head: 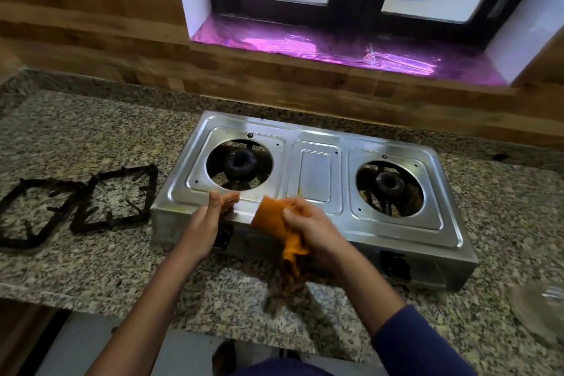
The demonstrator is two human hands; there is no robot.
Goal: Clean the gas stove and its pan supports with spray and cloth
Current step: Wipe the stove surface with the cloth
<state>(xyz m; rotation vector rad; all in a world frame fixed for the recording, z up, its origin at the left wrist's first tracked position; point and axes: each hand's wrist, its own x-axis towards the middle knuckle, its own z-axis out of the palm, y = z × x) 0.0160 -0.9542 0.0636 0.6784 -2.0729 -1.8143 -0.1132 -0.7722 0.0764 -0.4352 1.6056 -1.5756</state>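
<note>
A two-burner steel gas stove [314,174] sits on the granite counter with its pan supports taken off. Both black pan supports lie on the counter to its left, one [117,198] beside the stove and the other [29,214] further left. My right hand [308,223] grips an orange cloth [274,223] over the stove's front edge; the cloth's dirty end hangs down, blurred. My left hand [210,217] is held flat with straight fingers just left of the cloth, above the stove's front left corner. No spray bottle is in view.
The speckled granite counter [91,137] runs along a wood-panelled wall. A window sill lined with purple foil [335,49] is behind the stove. A clear glass object [540,311] sits at the counter's right edge. The counter's front edge is close below my arms.
</note>
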